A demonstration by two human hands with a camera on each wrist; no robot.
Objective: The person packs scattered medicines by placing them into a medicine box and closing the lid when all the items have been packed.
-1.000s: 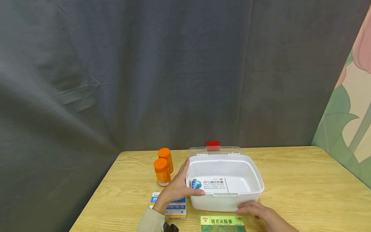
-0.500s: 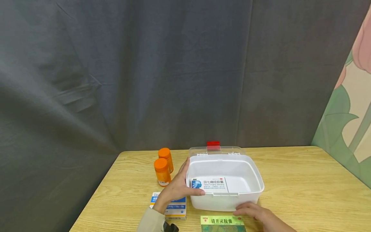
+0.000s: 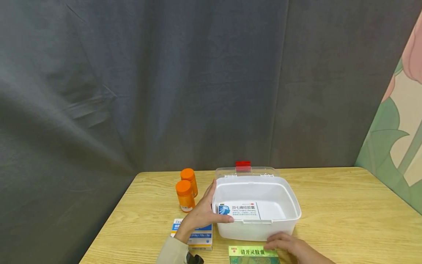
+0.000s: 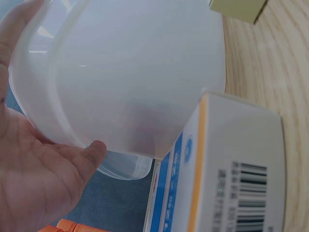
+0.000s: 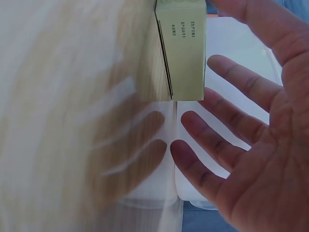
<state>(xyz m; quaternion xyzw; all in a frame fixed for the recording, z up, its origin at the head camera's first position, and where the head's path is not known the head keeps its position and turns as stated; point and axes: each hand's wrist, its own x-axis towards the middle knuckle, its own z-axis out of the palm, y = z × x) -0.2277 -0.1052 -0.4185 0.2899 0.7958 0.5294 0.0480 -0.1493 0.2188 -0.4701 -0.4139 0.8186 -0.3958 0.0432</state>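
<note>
My left hand (image 3: 202, 214) grips the left corner of a white plastic storage box (image 3: 245, 231), thumb over the front rim and fingers along its left side. Inside it, at the left, lies a white medicine box (image 3: 242, 211) with a blue head picture. My right hand (image 3: 287, 245) is in front of the storage box, its spread fingers reaching over a corner of a green medicine box (image 3: 252, 252). In the right wrist view, thumb and index finger are closest to the green box's end, and the fingers are not wrapped round it.
A blue-and-white medicine box (image 3: 202, 242) lies partly behind my left wrist. Two orange bottles, one nearer (image 3: 185, 198) and one farther (image 3: 190, 179), stand left of the storage box. Its clear lid (image 3: 227, 171) with a red latch (image 3: 243, 165) hangs back, toward the dark curtain (image 3: 211, 84).
My right hand has shifted a little left along the storage box's front, to the green medicine box's corner. The left hand's hold on the storage box looks the same.
</note>
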